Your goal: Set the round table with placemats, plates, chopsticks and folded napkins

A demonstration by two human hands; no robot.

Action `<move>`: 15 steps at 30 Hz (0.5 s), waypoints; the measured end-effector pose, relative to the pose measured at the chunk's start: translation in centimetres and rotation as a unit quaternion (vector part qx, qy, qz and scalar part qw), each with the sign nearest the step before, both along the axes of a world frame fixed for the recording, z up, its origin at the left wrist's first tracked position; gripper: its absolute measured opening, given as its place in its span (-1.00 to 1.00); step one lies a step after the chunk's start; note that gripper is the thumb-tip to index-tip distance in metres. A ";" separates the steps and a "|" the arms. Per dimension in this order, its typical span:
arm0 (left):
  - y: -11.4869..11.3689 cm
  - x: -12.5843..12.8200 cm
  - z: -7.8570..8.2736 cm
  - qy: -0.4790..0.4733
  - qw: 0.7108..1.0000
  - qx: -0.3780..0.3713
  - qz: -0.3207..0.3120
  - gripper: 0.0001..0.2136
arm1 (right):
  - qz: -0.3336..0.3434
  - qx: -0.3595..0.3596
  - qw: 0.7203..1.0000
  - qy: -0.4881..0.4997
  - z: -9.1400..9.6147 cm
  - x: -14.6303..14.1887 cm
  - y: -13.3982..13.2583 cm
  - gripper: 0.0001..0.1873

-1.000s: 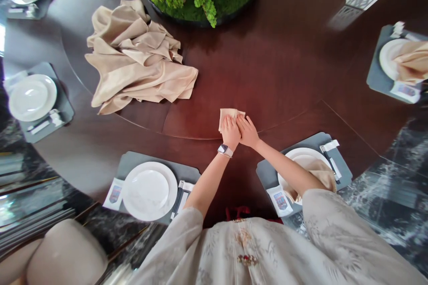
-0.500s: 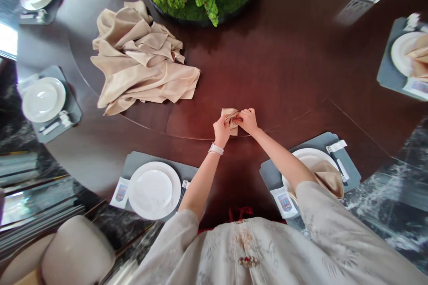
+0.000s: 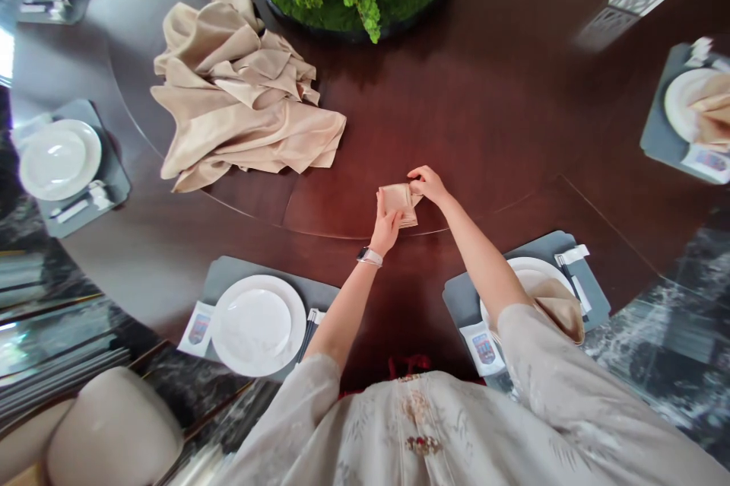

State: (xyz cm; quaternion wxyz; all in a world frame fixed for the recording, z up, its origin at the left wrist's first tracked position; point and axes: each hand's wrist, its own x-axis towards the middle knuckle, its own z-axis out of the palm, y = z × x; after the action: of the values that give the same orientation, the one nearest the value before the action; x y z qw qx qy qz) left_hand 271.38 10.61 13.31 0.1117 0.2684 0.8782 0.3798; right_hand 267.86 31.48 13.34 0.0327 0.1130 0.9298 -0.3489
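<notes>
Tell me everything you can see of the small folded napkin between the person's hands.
The small folded napkin is beige cloth with a soft sheen, folded into a compact, roughly rectangular packet with layered edges and a corner jutting out to the right. The left hand presses its fingers against the left edge, while the right hand grips the top right corner. It lies over the dark wooden tabletop, though any contact is hard to tell.

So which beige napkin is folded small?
The one between the left hand and right hand, a small folded square; the large napkin lies crumpled.
</notes>
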 end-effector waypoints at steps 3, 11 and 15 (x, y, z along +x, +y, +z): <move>0.6 -0.3 0.0 -0.039 0.998 0.037 0.039 -0.77 | 0.111 0.079 0.990 -0.022 2.0 -1.5 -1.1 -0.75; -1.9 0.2 4.4 -0.332 0.883 0.318 0.094 -0.56 | 0.131 -0.095 0.986 0.034 10.7 0.7 -3.9 -0.78; -3.0 2.8 7.9 -0.392 0.784 0.434 0.208 -0.60 | -0.159 -0.145 0.964 0.153 12.0 7.1 -7.6 -0.53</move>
State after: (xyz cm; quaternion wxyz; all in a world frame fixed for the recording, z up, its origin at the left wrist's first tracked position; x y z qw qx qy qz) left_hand 274.13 7.63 21.17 0.2365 -0.0727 0.5359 0.8072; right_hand 274.98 23.89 25.34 -0.1504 0.1989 0.8332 -0.4935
